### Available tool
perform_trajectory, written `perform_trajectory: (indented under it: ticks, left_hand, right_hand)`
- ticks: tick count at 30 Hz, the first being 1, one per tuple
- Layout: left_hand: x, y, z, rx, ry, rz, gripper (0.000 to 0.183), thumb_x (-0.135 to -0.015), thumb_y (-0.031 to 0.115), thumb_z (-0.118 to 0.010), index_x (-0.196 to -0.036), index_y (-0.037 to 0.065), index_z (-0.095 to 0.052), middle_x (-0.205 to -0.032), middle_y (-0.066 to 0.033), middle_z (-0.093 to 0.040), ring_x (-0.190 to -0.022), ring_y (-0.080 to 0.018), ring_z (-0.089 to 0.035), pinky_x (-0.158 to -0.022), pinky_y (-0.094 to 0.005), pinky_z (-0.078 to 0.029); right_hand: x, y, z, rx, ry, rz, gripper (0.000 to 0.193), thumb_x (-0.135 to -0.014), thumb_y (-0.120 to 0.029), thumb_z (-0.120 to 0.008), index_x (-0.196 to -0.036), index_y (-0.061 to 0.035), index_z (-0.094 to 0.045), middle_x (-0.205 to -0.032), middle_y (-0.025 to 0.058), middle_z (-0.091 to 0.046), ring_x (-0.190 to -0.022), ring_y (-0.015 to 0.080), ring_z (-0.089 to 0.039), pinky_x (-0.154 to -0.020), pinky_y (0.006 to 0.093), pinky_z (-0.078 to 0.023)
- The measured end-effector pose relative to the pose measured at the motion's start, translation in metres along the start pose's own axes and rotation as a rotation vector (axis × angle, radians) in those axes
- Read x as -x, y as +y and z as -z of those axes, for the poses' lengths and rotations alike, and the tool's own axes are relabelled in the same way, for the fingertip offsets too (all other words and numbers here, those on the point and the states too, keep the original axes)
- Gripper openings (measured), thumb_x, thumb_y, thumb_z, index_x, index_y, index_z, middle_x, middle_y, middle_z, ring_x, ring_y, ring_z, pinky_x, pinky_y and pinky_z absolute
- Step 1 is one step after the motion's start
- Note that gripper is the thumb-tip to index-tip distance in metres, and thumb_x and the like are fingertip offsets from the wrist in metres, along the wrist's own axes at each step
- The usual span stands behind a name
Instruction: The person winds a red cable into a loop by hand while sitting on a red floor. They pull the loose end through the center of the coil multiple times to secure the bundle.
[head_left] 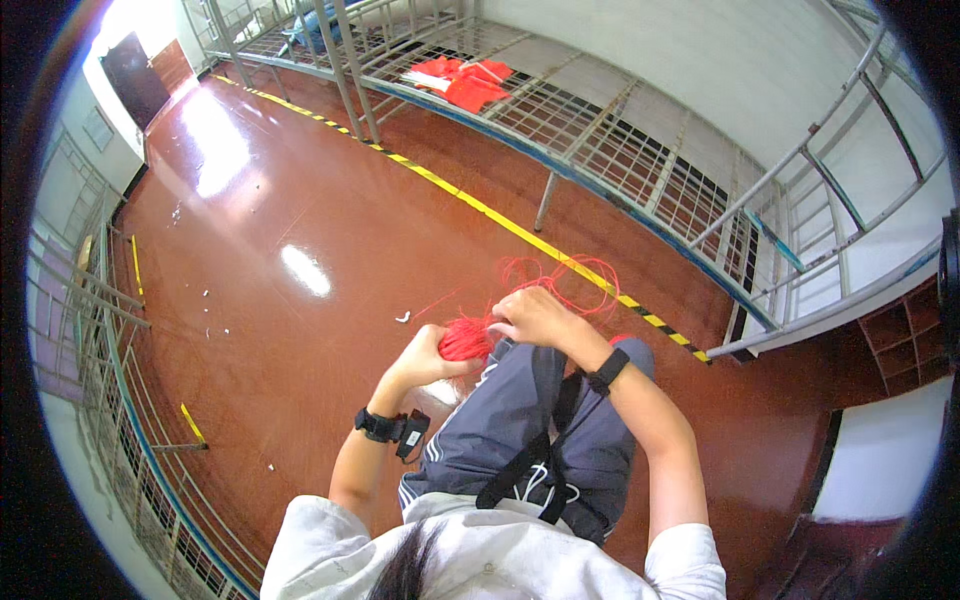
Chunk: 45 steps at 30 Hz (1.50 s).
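A bundle of thin red cord (463,341) sits in my left hand (420,358), whose fingers and thumb wrap round it above my left knee. My right hand (540,318) is bent over the right side of the bundle, its fingers curled close to the cord. What the right fingertips pinch is too small to name. Loose loops of red cord (598,285) spread beyond the right hand toward the yellow and black floor tape. One thin strand runs off to the left of the bundle.
A metal bunk frame (600,185) with a wire mesh base runs along the right, with red cloth (465,82) on it. Another metal frame (125,400) stands at the left. Yellow and black tape (470,203) crosses the reddish floor, where small white scraps (403,317) lie.
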<state>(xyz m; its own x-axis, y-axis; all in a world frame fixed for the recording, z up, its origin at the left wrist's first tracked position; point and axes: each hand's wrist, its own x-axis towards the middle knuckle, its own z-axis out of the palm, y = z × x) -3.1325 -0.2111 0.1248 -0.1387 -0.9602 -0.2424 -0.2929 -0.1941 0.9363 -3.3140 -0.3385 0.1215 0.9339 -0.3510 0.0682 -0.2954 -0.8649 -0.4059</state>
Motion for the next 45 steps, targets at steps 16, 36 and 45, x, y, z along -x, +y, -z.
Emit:
perform_trajectory:
  ticks: [16, 36, 45]
  left_hand:
    - [-0.016, -0.024, -0.026, -0.434, 0.592, -0.461, 0.019, -0.06, 0.02, -0.071, -0.073, 0.009, -0.062, -0.064, -0.0058, -0.06, -0.066, -0.0221, -0.057, -0.09, -0.0377, -0.032]
    - [0.031, 0.018, -0.014, 0.003, 0.387, -0.679, 0.021, -0.061, 0.016, -0.073, -0.077, 0.008, -0.063, -0.076, -0.0045, -0.065, -0.083, -0.0212, -0.06, -0.096, -0.04, -0.032]
    - [0.01, -0.015, -0.023, -0.125, 0.473, -0.404, 0.019, -0.066, 0.024, -0.071, -0.078, 0.012, -0.063, -0.07, -0.0023, -0.063, -0.07, -0.0149, -0.057, -0.094, -0.0351, -0.024]
  right_hand:
    - [-0.015, -0.026, 0.004, -0.434, 0.275, -0.235, 0.02, -0.081, -0.012, -0.048, -0.092, 0.0001, -0.06, -0.086, 0.0207, -0.062, -0.082, 0.0362, -0.059, -0.073, 0.042, -0.048]
    - [-0.027, 0.006, 0.002, -0.478, 0.34, -0.383, 0.014, -0.075, -0.013, -0.062, -0.081, -0.0015, -0.067, -0.076, 0.0165, -0.063, -0.071, 0.0272, -0.063, -0.065, 0.0339, -0.048]
    - [-0.019, -0.042, 0.021, -0.455, 0.269, -0.496, 0.018, -0.077, -0.018, -0.062, -0.081, -0.0008, -0.065, -0.073, 0.0162, -0.063, -0.068, 0.0254, -0.063, -0.063, 0.0347, -0.047]
